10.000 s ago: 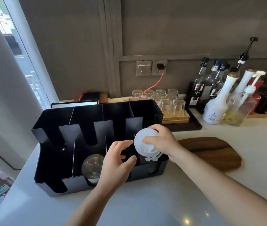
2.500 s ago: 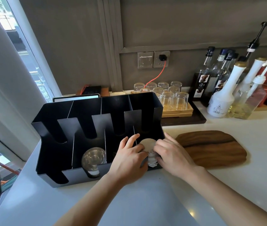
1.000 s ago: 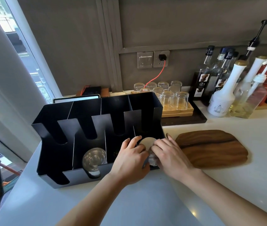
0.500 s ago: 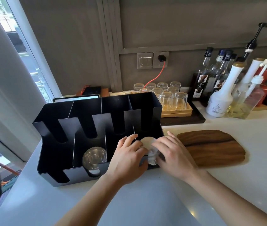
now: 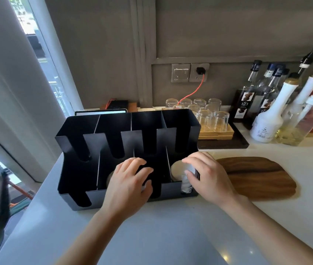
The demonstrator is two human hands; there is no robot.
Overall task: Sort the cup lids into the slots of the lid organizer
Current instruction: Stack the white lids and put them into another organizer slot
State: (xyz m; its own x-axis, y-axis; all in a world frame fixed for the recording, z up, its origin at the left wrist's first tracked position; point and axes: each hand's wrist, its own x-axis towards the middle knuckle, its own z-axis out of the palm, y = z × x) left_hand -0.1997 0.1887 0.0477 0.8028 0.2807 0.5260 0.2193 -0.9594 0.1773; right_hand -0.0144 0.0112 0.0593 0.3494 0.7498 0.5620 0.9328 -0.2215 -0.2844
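While the right hand [image 5: 207,178] curls over the front of the rightmost slot, the stack of white cup lids [image 5: 177,170] stands on edge inside that slot, its round face turned toward the left divider and its stacking axis running left to right across the lid organizer [image 5: 113,144].

Item 1, lid organizer: black sheet metal, four slots with deep U-cut fronts, standing on the pale surface [image 5: 161,232]. Far-left slot shows nothing inside. Second slot: a clear lid is mostly hidden behind the left hand [image 5: 130,180].

Item 2, white lids: just left of the right fingers, touching or nearly touching them. The grip of the right hand is narrow, thumb and fingers bent close around the stack's right end; whether it presses or merely steadies cannot be told. A clear or shiny piece [image 5: 187,183] shows below the thumb through the front cut; its nature is unclear.

Item 3, left hand: fingers spread and loosely bent over the front of the second and third slots, grip wide, holding nothing that can be seen.

Judgement: the right hand is the nearer to the white lids by far; any seating push would run along the stack's axis, leftward, toward the divider.

Item 4, writing: a dark syrup bottle [image 5: 244,104] by the wall carries a label reading "1883"; smaller print is illegible. A white squeeze bottle [image 5: 270,121] bears a small label too fine to read. No writing shows on organizer or lids.

Item 5, sundries: wooden board [image 5: 257,178] right of the organizer; upturned glasses [image 5: 213,119] behind.
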